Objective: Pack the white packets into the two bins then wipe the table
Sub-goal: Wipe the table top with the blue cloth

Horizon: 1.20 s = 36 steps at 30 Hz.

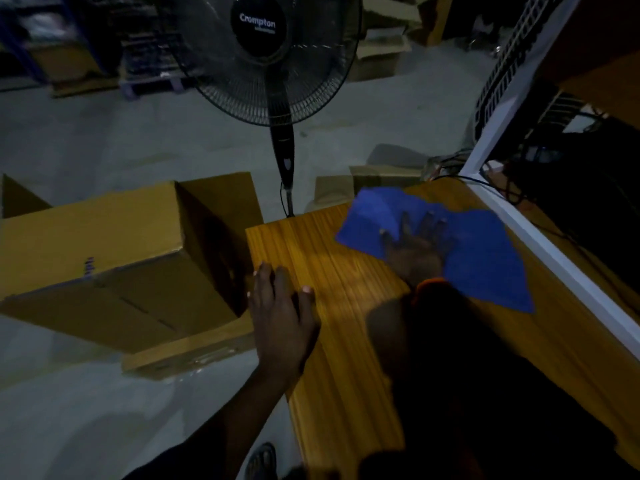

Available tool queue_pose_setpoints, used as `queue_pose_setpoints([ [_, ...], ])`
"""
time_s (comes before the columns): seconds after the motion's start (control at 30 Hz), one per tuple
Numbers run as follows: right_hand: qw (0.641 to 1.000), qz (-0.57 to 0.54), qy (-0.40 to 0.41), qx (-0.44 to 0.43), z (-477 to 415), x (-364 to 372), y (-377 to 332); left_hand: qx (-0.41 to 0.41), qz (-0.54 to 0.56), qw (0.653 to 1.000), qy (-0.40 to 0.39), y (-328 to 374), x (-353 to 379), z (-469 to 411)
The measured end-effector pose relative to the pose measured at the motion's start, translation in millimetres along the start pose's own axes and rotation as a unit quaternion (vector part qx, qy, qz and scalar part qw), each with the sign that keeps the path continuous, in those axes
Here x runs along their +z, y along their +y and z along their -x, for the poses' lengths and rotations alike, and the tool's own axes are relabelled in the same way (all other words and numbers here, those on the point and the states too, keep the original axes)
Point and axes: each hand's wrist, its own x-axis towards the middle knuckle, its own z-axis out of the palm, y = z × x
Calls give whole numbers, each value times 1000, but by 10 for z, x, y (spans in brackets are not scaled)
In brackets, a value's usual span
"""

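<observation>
Right hand lies flat with fingers spread, pressing blue cloth onto the far right of wooden table. Left hand rests flat on the table's left edge, holding nothing. Cardboard box stands just left.

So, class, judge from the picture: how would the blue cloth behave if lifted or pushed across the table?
Probably floppy: the blue cloth lies flat and creased, so it would likely droop when lifted. Likely light, since it looks thin against the table. Pushed, it would probably slide and bunch rather than roll; the right hand presses it with spread fingers.
</observation>
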Motion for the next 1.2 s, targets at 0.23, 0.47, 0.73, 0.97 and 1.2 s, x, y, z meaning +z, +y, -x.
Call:
queue_pose_setpoints([
  [0.23, 974, 29, 7, -222, 1143, 265, -1190, -104, 282, 953, 44, -2, -156, 62],
  [0.47, 893, 39, 33, -446, 1575, 314, -869, -63, 201, 977, 31, -191, -88, 531],
  [0.73, 969, 26, -21, -245, 558, -95, 668, 75, -69, 992, -70, -82, -52, 683],
  [0.97, 997, 2, -35, -65, 262, -360, 1599, 90, -74, 989, -89, -120, -49, 658],
  [1.2, 986, -29, 27, 160, 980, -296, 1298, 33, -1, 997, -68, -46, -133, 739],
])
